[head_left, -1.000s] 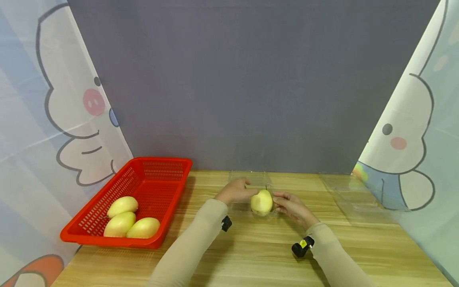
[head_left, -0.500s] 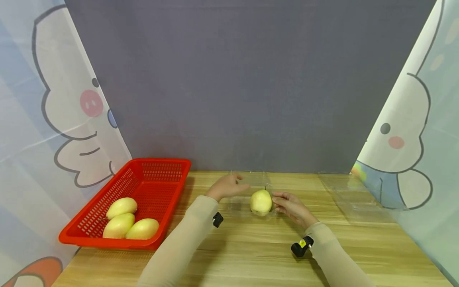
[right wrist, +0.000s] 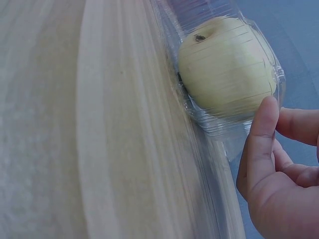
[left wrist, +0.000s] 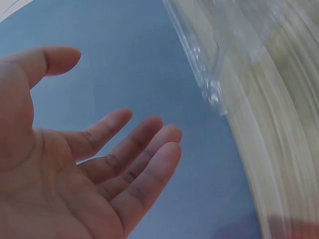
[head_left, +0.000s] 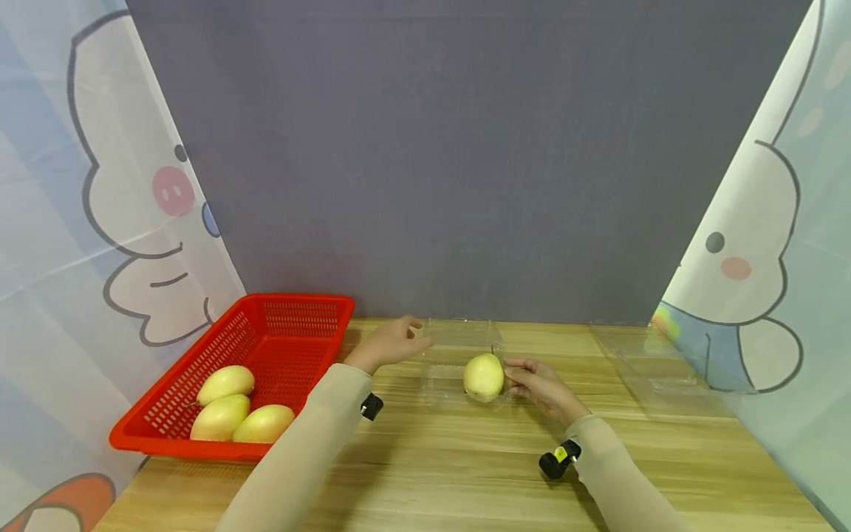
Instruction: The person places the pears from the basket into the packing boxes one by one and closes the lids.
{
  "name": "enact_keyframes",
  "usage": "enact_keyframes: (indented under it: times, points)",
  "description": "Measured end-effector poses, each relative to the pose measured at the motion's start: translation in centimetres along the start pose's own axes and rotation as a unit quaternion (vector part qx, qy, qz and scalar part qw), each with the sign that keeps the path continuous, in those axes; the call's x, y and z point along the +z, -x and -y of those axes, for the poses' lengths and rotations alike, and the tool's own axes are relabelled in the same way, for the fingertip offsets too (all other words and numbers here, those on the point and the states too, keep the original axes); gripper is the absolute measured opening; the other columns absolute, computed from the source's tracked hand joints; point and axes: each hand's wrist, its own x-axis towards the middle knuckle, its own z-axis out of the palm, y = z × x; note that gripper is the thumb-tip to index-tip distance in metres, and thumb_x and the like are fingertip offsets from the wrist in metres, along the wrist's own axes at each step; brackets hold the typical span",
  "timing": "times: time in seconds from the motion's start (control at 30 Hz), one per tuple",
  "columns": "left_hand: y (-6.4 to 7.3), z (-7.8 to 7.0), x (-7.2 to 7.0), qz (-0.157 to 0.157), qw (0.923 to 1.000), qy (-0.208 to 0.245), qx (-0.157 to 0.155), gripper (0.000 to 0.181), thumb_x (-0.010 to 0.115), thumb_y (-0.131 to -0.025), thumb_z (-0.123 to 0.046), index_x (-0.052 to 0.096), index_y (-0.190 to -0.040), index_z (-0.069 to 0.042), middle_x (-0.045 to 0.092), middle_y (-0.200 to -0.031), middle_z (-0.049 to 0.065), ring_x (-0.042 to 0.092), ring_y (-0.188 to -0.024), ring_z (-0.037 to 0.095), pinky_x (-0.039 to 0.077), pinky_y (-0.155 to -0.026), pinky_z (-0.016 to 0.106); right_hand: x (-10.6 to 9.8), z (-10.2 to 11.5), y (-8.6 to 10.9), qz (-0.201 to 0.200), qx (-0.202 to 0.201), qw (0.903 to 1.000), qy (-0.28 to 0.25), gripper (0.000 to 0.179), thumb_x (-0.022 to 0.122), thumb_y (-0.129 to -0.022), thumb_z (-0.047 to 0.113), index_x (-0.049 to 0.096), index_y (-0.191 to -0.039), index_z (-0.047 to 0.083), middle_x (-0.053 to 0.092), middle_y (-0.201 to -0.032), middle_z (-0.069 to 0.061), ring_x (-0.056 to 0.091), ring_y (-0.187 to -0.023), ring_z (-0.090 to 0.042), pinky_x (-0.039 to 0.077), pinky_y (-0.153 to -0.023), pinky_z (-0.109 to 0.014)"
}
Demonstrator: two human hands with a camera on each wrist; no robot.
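Note:
A pale yellow pear (head_left: 484, 378) sits at the right end of a clear plastic box (head_left: 440, 378) with its hinged lid folded back. My right hand (head_left: 541, 388) pinches the box's right wall beside the pear. The right wrist view brings the ribbed box wall (right wrist: 214, 127) up close, fingertips right at its end. Left of the box, my left hand (head_left: 388, 343) hovers with nothing in it; its spread fingers and bare palm (left wrist: 55, 184) face the left wrist camera. Three more pears (head_left: 221, 417) lie in the near end of a red basket (head_left: 318, 371).
The red basket stands on the left of the wooden table (head_left: 479, 473). Another clear plastic box (head_left: 654, 362) lies at the right. A dark grey cloth (head_left: 425, 162) rises behind the table, with printed curtains (head_left: 751, 222) at both sides.
My left hand has let go of the pear in the box and moved left toward the basket. The right hand has stayed on the box.

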Motion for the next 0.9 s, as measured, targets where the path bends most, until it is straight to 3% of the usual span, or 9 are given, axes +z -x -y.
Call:
enact_keyframes:
  times: [0.27,0.5,0.9]
  points:
    - [1.6,1.8,-2.2,-0.018,0.9994,-0.028,-0.01,0.057,0.058,-0.095,-0.046,0.056,-0.138,-0.008,0.064,-0.124,0.015,0.063,-0.11,0.033,0.051,-0.092,0.051,0.0,-0.1,-0.1,-0.004,-0.004,1.0,0.001,0.049,0.052,-0.104,0.007,0.034,-0.144,-0.016,0.056,-0.106,-0.009,0.058,-0.085,-0.011,0.054,-0.073,-0.021]
    - [3.0,2.9,-4.2,-0.027,0.9991,-0.025,-0.021,0.056,0.057,-0.096,-0.046,0.055,-0.139,-0.01,0.062,-0.128,0.015,0.061,-0.113,0.032,0.051,-0.092,0.05,-0.1,-0.2,-0.1,-0.009,-0.002,1.0,0.002,0.048,0.052,-0.104,0.007,0.035,-0.143,-0.016,0.056,-0.108,-0.01,0.058,-0.086,-0.012,0.054,-0.074,-0.021]
    - [4.5,4.9,-7.7,-0.025,0.9989,-0.035,-0.021,0.056,0.055,-0.098,-0.042,0.051,-0.14,-0.004,0.058,-0.132,0.018,0.056,-0.119,0.034,0.048,-0.096,0.052,0.0,-0.2,-0.2,-0.017,0.003,0.9998,-0.005,0.048,0.053,-0.103,0.005,0.036,-0.143,-0.015,0.056,-0.108,-0.011,0.059,-0.085,-0.012,0.054,-0.073,-0.021]
